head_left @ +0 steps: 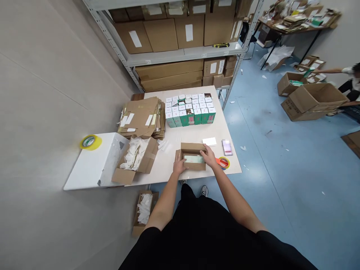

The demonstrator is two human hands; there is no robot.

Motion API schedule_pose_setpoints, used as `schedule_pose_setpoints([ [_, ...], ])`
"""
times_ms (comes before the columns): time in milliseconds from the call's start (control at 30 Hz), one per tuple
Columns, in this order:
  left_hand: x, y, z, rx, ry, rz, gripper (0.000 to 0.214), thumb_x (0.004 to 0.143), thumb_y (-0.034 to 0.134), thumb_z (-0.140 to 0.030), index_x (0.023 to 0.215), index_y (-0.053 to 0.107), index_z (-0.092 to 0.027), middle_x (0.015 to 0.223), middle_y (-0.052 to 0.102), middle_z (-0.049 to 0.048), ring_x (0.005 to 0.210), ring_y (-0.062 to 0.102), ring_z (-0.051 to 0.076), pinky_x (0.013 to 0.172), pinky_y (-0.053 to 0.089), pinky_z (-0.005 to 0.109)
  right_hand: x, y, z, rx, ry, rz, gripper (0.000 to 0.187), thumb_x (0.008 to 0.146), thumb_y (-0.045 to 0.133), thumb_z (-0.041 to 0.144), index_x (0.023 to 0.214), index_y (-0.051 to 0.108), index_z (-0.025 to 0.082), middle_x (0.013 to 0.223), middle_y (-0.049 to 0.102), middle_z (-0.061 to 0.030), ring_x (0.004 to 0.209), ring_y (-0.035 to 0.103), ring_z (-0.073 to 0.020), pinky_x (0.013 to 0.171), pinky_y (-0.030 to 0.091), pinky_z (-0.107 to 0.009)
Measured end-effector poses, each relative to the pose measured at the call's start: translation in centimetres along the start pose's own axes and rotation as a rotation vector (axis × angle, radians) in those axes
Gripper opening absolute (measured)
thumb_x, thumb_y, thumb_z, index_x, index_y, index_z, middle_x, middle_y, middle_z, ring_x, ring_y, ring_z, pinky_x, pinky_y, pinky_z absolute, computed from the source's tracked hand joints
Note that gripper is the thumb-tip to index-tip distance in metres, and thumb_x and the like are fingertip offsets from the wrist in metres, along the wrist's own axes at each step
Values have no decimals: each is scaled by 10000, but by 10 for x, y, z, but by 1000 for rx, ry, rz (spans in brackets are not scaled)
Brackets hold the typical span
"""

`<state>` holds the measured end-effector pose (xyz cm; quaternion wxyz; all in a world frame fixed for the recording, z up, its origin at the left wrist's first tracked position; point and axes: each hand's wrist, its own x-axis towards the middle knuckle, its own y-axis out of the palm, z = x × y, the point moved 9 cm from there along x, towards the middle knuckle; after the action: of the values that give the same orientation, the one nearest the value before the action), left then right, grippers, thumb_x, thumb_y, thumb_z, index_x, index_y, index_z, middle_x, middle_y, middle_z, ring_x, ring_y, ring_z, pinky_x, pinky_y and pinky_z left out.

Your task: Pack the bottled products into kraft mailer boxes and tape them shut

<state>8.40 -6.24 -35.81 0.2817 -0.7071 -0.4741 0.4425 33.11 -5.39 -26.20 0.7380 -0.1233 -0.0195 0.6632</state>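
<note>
A small open cardboard box [193, 146] sits near the front edge of the table, its flaps up. Inside lies a pale green carton [194, 159]. My left hand [179, 165] grips the left side of the cardboard box, fingers along its flap and thumb toward the inside. On the opposite side, my right hand [208, 155] holds the right wall, fingertips over its edge. Just right of that hand is a tape dispenser [223, 162] with an orange-red part and a yellow roll. A white box or pad [209, 141] lies behind the right hand.
Rows of green-and-white cartons [191, 108] stand at the table's back. Flattened cardboard [140, 116] and a box of white packing material [147, 159] are to the left. Shelving [180, 52] rises behind. Far right, a person's arm [327, 70] reaches over boxes on the floor.
</note>
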Motion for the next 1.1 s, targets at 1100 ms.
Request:
schedule_pose_setpoints([
  [1100, -147, -111, 175, -279, -217, -617, 213, 931, 701, -424, 893, 835, -263, 1708, 349, -7, 1571, 219, 443, 1251, 283, 622, 32, 360, 127, -86, -252, 532, 526, 822, 714, 283, 1348, 697, 278, 1585, 526, -54, 1528, 391, -299, 1272, 321, -503],
])
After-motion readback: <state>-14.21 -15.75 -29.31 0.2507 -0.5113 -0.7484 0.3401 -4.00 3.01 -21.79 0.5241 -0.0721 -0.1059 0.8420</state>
